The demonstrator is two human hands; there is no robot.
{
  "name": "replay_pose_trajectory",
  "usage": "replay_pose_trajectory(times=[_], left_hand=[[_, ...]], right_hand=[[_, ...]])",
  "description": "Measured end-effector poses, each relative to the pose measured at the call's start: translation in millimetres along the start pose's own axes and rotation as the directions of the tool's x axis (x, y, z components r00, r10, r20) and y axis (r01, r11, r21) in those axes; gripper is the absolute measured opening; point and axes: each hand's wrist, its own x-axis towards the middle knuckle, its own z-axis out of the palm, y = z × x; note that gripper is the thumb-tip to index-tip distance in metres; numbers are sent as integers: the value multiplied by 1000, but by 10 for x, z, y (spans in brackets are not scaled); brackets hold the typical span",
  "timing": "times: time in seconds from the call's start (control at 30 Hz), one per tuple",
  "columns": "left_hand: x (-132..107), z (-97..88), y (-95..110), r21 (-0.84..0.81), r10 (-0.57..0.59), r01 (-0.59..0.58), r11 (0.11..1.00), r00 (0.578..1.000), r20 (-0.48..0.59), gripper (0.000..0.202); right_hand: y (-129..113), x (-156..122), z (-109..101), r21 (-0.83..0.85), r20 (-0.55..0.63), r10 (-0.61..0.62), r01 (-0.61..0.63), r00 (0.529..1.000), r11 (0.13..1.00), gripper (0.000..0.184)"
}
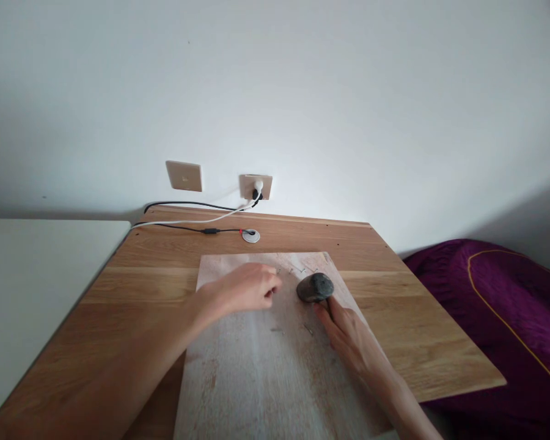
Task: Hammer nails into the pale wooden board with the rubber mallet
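Observation:
My right hand (341,330) is wrapped round the handle of a mallet (315,288) with a thick, dark, rounded head. The head hovers over or rests on a whitish, worn wooden board (238,373); I cannot tell which. To its left, my left hand (252,286) is closed, thumb and fingers pressed together above the board. Whatever those fingers hold, if anything, is hidden. Several small nails (302,270) show near the board's far edge, beyond both hands. One more nail (308,330) lies just left of my right hand.
Under the board is a wooden tabletop (421,324). Black and white cables (187,221) run along its back to a wall socket (255,186), past a round cable grommet (250,236). A white surface (41,293) adjoins on the left, purple fabric (458,305) on the right.

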Motion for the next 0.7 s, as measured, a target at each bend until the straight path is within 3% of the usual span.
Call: replay_pose_trajectory(times=[0.13,0.23,0.43,0.57,0.7], left_hand=[[-279,-109,-379,-118,-204,184,976,961,-187,19],[-395,-26,-539,-272,-270,194,943,922,-278,16],[-337,232,-535,-442,-302,122,889,881,-364,15],[-266,296,-499,-504,-350,117,856,848,-399,12],[-239,326,-493,-521,-362,115,846,841,-402,9]], right_hand=[[-49,39,-23,108,37,152,-155,988,982,31],[-96,57,-44,155,106,227,-241,968,958,31],[-106,40,-58,209,126,252,-274,959,939,28],[-115,45,-73,203,117,239,-258,964,945,29],[-105,57,-68,189,91,244,-257,965,948,30]])
